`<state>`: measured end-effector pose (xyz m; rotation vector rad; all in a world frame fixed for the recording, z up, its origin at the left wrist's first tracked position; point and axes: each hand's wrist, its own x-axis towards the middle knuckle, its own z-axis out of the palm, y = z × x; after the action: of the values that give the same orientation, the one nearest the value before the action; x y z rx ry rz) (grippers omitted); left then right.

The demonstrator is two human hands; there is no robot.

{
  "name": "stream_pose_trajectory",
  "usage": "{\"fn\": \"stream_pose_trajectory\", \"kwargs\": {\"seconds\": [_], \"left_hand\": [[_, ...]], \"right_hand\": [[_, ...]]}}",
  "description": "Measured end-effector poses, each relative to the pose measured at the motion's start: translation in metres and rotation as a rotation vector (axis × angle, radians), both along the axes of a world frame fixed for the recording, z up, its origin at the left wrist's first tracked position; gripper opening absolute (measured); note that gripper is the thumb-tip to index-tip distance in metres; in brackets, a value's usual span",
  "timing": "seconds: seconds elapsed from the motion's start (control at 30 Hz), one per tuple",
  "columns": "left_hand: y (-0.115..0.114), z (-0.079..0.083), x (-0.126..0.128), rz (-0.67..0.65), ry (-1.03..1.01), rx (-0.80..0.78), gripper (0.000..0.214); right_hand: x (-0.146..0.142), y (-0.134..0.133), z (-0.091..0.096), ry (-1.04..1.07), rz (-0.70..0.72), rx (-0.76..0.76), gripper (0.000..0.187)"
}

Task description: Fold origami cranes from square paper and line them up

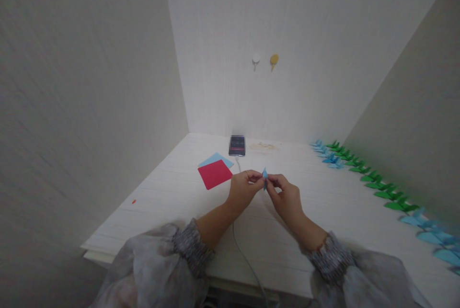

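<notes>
A small folded piece of light blue paper is pinched upright between both hands above the white table. My left hand grips it from the left with thumb and fingers. From the right, my right hand pinches the same paper; its fingertips partly cover it. Left of my left hand lies a red paper sheet, its right corner close to the wrist side of that hand. Under the red sheet, a light blue sheet shows along the far edge.
Folded green paper cranes and blue ones line the table's right side. A phone stands at the back, its white cable running down past my left arm. An orange scrap lies left. Walls enclose the white table.
</notes>
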<state>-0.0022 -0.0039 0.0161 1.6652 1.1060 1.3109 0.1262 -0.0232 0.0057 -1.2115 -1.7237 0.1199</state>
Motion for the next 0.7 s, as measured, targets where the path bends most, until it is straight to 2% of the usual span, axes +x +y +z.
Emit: {"fn": "stream_pose_trajectory", "kwargs": {"seconds": [0.43, 0.7], "left_hand": [[-0.0017, 0.0036, -0.0004, 0.050, 0.041, 0.035, 0.014], [-0.0031, 0.0057, -0.0003, 0.108, 0.011, 0.049, 0.013]], "right_hand": [[-0.0016, 0.0014, -0.0025, -0.068, 0.006, 0.060, 0.019], [-0.0054, 0.0002, -0.0017, -0.120, -0.028, 0.043, 0.022]]}}
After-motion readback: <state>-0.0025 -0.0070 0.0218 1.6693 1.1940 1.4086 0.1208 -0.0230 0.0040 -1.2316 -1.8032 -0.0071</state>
